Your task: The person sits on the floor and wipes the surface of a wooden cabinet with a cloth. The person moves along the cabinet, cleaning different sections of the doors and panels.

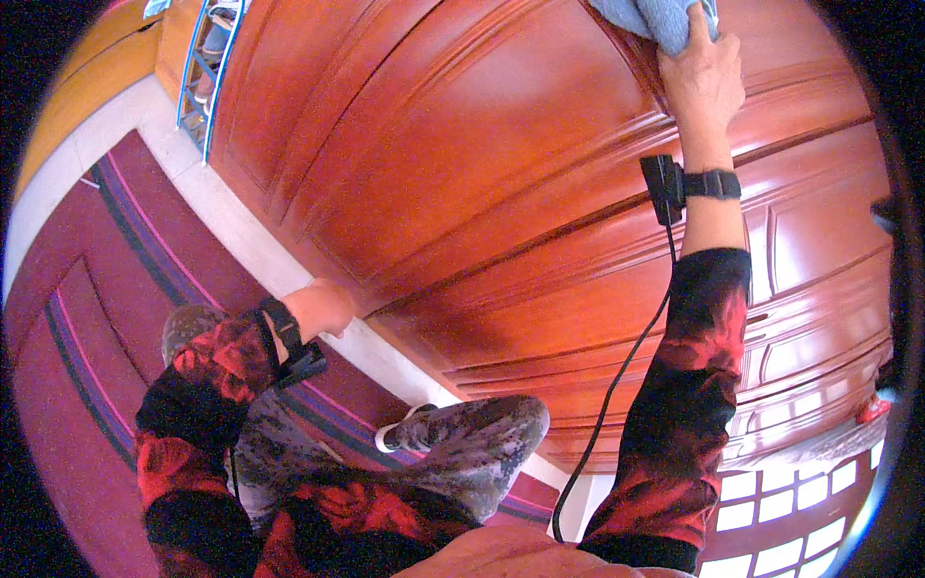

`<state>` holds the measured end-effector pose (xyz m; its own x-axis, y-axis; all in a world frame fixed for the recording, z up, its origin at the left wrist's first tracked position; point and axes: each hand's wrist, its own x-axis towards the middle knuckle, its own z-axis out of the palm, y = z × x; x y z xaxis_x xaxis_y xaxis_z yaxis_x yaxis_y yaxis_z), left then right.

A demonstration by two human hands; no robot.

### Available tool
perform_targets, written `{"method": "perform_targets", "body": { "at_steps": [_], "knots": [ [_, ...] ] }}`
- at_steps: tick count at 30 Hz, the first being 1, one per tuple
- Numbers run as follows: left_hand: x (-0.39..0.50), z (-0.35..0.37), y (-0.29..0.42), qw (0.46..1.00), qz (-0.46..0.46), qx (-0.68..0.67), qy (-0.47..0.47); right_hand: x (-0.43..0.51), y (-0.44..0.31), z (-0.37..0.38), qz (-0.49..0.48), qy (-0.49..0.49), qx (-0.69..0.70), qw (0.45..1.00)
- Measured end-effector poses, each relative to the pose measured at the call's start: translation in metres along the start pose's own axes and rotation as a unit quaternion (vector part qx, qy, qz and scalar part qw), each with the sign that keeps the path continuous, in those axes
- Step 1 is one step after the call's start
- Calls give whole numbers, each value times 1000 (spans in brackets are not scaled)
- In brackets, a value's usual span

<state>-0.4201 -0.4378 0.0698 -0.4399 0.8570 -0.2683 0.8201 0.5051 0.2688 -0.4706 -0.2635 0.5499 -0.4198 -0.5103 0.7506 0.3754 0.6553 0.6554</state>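
Observation:
My right hand (704,76) is pressed on a blue-grey cloth (668,25) against the glossy reddish-brown panelled wood (498,166) at the top right. A black device is strapped to that wrist, with a black cable running down from it. My left hand (329,307) is low, near the bottom edge of the wooden panels, its fingers not clearly visible; nothing shows in it. Another black strap and device sit on the left wrist.
A blue-framed rack (209,79) holding shoes stands at the upper left beside yellowish wood furniture (101,50). Below me lies a maroon striped carpet (137,238), edged by pale floor tile (238,231). A paned window (777,498) shows at the lower right.

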Motion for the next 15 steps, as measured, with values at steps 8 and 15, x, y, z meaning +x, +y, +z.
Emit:
{"method": "perform_targets", "body": {
  "at_steps": [8, 15],
  "knots": [
    [-3, 12, -7, 998, 36, -10, 59, -69, 67, -35, 8, -44, -43, 998],
    [-1, 10, -2, 997, 47, -22, 64, -120, 75, -54, -4, -88, -50, 995]
  ]
}}
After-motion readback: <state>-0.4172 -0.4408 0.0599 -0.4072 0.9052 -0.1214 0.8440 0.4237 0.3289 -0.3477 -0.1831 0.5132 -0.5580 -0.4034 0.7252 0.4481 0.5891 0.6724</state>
